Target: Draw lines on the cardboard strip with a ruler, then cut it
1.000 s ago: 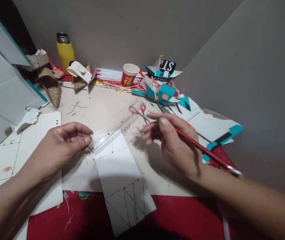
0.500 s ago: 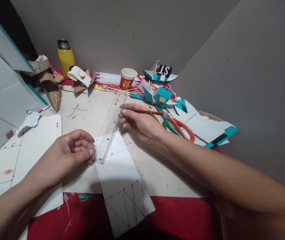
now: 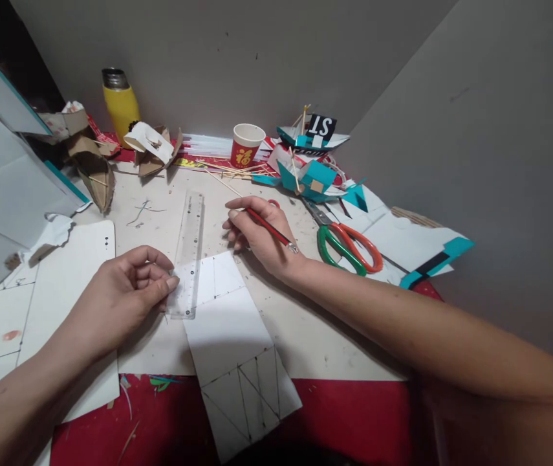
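Over the surface, a transparent ruler has swung leftward, left hand pinching it, right hand grasping a red pencil.

The ruler seemingly overlaps the paper strip, left of the scissors, with the cup behind.

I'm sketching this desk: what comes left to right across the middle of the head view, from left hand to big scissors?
Left hand, clear ruler, right hand holding a red pencil, green-and-orange scissors.
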`<state>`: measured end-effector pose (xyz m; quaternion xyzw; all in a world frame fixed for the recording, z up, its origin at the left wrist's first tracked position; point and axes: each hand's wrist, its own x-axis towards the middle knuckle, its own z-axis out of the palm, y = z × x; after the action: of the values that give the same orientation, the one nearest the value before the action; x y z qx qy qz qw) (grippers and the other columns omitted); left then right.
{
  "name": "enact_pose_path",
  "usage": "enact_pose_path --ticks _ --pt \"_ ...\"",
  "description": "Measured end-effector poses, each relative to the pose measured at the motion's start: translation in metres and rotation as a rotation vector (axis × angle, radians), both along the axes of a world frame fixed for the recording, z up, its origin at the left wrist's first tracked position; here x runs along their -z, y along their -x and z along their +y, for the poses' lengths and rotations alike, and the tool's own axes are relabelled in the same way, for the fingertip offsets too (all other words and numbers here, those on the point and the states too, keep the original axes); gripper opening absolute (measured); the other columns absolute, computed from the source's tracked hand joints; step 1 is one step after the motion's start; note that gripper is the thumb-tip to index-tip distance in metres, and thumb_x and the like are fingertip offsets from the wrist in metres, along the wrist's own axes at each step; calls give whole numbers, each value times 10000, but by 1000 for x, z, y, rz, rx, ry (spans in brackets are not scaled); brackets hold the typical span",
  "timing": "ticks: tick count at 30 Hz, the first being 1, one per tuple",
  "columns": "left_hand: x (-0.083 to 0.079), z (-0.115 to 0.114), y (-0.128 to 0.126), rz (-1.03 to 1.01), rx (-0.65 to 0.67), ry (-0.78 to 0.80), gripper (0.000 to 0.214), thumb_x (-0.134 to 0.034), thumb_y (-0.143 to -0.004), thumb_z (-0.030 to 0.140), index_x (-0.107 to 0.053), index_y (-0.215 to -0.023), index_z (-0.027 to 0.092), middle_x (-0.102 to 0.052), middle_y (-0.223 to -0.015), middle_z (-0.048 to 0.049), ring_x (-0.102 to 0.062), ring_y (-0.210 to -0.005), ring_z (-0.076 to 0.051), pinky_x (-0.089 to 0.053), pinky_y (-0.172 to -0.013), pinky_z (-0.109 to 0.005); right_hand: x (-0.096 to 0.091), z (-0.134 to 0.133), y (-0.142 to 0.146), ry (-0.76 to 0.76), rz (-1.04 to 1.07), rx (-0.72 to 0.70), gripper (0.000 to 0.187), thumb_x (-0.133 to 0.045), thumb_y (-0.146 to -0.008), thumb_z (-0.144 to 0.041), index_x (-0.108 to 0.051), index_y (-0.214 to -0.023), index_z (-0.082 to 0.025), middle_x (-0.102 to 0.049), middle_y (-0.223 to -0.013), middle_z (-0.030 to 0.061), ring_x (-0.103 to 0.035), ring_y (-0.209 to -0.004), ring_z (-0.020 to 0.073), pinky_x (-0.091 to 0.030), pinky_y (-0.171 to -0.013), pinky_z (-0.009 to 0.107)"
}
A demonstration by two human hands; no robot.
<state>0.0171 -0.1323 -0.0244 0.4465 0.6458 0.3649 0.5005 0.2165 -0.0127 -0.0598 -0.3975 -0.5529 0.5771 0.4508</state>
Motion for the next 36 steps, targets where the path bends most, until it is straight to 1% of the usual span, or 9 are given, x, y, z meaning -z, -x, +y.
enact_pose_path --ticks 4,8,15,21,24,30,36 --pt "9 3 -1 81 28 -69 246 -740 -774 371 -613 -893 197 -646 -673 23 -519 -581 -115 -375 -534 -232 10 3 -4 -6 33 85 130 -658 -848 -287 -636 -932 -190 -666 -673 -28 -569 -483 85 -426 -369 174" --pt "12 5 -2 135 60 -98 181 -707 -824 345 -625 -888 197 -648 -701 16 -534 -616 -120 -367 -543 -239 15 3 -3 5 26 82 135 -645 -844 -287 -637 -940 -192 -661 -665 -32 -559 -478 80 -413 -354 164" --pt "13 4 -5 190 78 -129 132 -678 -852 323 -639 -899 205 -653 -715 4 -550 -633 -142 -393 -569 -273 17 4 -3 3 9 73 144 -659 -842 -310 -627 -939 -207 -656 -664 -39 -559 -485 79 -406 -363 153" --pt "9 4 -4 237 43 -148 124 -689 -825 322 -648 -862 211 -664 -720 -6 -581 -668 -165 -437 -622 -296 17 4 -3 -12 -15 66 114 -637 -854 -285 -628 -938 -209 -656 -668 -36 -566 -492 81 -405 -368 152" --pt "9 4 -5 237 40 -141 134 -692 -820 333 -650 -859 212 -655 -704 -3 -580 -657 -165 -434 -611 -292 18 4 -3 2 -17 71 111 -627 -850 -269 -627 -941 -206 -653 -666 -36 -564 -491 77 -404 -370 149" --pt "15 2 -5 212 92 -120 135 -661 -867 351 -635 -910 225 -651 -720 12 -570 -653 -151 -398 -587 -278 19 4 -3 -22 -34 65 122 -622 -861 -288 -629 -950 -206 -661 -679 -27 -570 -498 83 -414 -376 158" --pt "12 3 -10 265 105 -120 135 -655 -869 347 -642 -925 225 -667 -713 12 -577 -650 -159 -402 -600 -291 15 2 -3 -10 -44 71 100 -617 -849 -266 -631 -928 -207 -647 -652 -39 -566 -489 77 -410 -375 152"
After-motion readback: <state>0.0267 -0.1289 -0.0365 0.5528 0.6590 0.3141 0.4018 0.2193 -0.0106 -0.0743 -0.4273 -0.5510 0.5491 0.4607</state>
